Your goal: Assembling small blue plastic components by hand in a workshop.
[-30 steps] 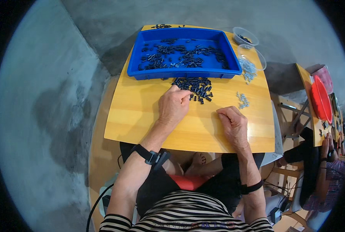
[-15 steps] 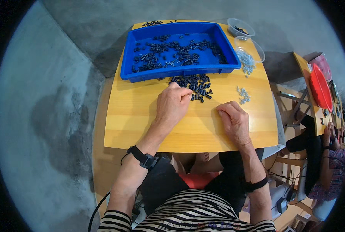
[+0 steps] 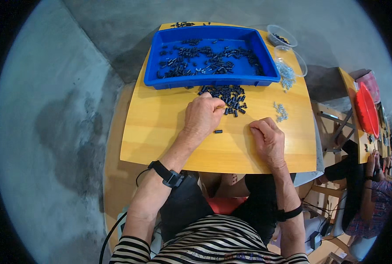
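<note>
My left hand [image 3: 203,115] is closed, thumb and fingers pressed together at the near left edge of a pile of small black cylindrical pieces [image 3: 236,99]. Whatever its fingertips may grip is too small to make out. One black piece [image 3: 218,131] lies alone on the wooden table, just below that hand. My right hand [image 3: 270,140] rests on the tabletop further right, fingers curled in; anything inside them is hidden. Beyond the pile stands a blue tray [image 3: 213,82] with many more black pieces [image 3: 191,55] scattered over its bottom.
At the right, small clear pieces [image 3: 281,112] lie in a loose group. More of them [image 3: 285,75] spill from a tipped clear tub [image 3: 300,66]. A second clear tub [image 3: 288,35] holds dark pieces. Another person's hands [image 3: 372,163] rest at a neighbouring table with a red basin [image 3: 366,110].
A single black piece now lies on the table below my left hand, where bare wood showed before. Both hands keep nearly the same pose; the whole view has shifted slightly.
</note>
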Tool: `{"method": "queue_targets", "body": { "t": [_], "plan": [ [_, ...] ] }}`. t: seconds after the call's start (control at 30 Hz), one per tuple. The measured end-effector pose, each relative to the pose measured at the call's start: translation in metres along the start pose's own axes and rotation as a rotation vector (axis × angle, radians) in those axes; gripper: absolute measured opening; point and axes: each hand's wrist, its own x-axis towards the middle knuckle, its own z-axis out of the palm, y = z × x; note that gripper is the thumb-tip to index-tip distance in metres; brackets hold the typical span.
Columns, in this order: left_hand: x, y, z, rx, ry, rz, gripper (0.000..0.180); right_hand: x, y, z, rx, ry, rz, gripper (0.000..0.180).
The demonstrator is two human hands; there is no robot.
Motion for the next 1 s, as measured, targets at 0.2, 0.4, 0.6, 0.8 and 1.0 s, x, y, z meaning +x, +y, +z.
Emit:
{"method": "queue_targets", "body": {
  "t": [0.2,0.4,0.6,0.8,1.0],
  "plan": [
    [-0.003,-0.001,0.005,-0.014,0.007,0.043,0.007,-0.007,-0.012,0.001,0.102,0.006,-0.032,0.015],
    [-0.004,-0.001,0.008,0.053,0.074,0.177,0.006,-0.002,-0.043,0.034,0.078,-0.08,-0.275,0.019],
    [-0.008,-0.004,0.003,-0.047,0.1,0.15,0.006,0.002,-0.038,0.052,0.009,-0.138,-0.17,0.011],
    [-0.02,-0.009,-0.003,-0.239,0.108,0.027,0.007,0.01,-0.04,0.05,0.208,-0.093,0.028,0.008],
    [-0.026,-0.007,-0.002,-0.175,0.125,-0.005,0.008,0.012,-0.042,0.054,0.176,-0.009,0.034,0.008]
  ]
}}
